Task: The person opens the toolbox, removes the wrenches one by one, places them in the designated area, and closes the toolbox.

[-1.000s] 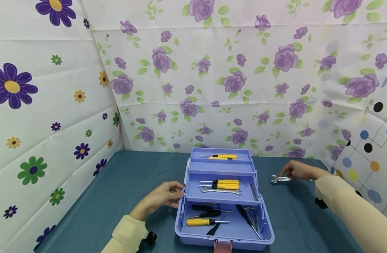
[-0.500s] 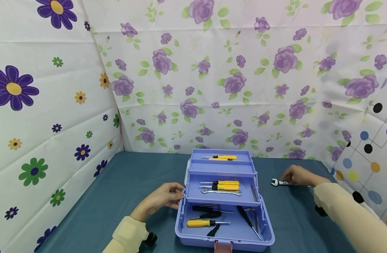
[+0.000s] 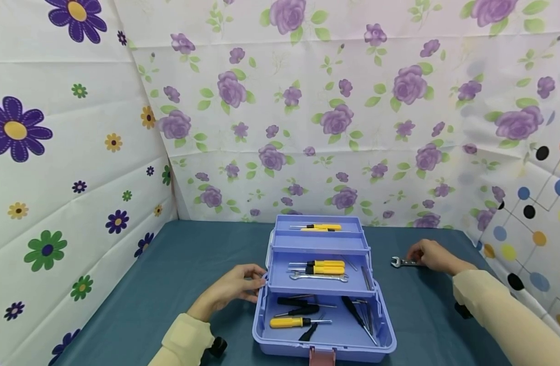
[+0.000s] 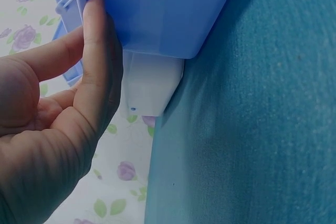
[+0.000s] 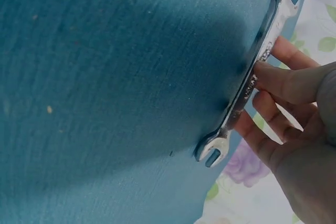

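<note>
My right hand holds a silver open-end wrench at the right of the table. In the right wrist view, thumb and fingers pinch the middle of the wrench; it lies on or just above the cloth, I cannot tell which. An opened blue-purple toolbox stands in the middle. At its left side rests my left hand; the left wrist view shows relaxed fingers touching the box wall. The middle tray contains yellow screwdrivers and another wrench.
In the bottom compartment lie a yellow screwdriver, black-handled screwdrivers and thin metal tools. More yellow screwdrivers are in the top tray. A pink latch hangs at the front. Dark teal cloth covers the table; floral curtains surround it.
My right hand has moved slightly down and toward me with the wrench in its grip. The left hand and the toolbox have stayed in place.
</note>
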A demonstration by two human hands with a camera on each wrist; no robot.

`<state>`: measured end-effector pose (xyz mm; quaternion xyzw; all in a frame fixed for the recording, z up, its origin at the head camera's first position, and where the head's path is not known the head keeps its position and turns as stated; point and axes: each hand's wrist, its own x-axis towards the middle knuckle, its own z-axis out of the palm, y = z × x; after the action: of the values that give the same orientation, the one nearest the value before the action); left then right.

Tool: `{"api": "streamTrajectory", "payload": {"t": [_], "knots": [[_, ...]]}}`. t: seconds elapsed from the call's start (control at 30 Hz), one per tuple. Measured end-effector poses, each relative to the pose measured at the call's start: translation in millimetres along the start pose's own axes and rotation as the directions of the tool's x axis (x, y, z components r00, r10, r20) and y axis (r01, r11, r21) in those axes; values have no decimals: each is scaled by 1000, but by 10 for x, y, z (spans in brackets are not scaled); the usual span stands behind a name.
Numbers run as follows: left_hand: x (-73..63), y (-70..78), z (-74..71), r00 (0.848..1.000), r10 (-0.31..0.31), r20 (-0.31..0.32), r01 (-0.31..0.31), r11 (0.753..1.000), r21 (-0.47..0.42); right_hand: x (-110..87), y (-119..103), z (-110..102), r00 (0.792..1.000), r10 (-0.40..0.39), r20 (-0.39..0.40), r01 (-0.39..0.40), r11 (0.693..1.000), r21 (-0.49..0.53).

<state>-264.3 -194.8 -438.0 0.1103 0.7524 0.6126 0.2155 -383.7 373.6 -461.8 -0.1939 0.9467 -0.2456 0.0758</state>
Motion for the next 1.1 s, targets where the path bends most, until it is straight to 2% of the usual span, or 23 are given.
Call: {"api": "streamTrajectory", "payload": {"t": [0.6, 0.67, 0.9, 1.1], "knots": [[34, -17, -12, 1000, 1, 15, -1, 1000, 2, -32, 0, 21, 997, 75, -2, -75, 996, 40], [65, 8, -11, 1000, 7, 16, -7, 1000, 5, -31, 12, -31, 997, 77, -2, -77, 996, 36], [132, 55, -8, 999, 28, 21, -28, 1000, -3, -21, 30, -186, 999, 46, -18, -46, 999, -2], [61, -25, -10, 999, -6, 32, 6, 1000, -12, -73, -56, -203, 999, -40, 4, 39, 995, 95]]}}
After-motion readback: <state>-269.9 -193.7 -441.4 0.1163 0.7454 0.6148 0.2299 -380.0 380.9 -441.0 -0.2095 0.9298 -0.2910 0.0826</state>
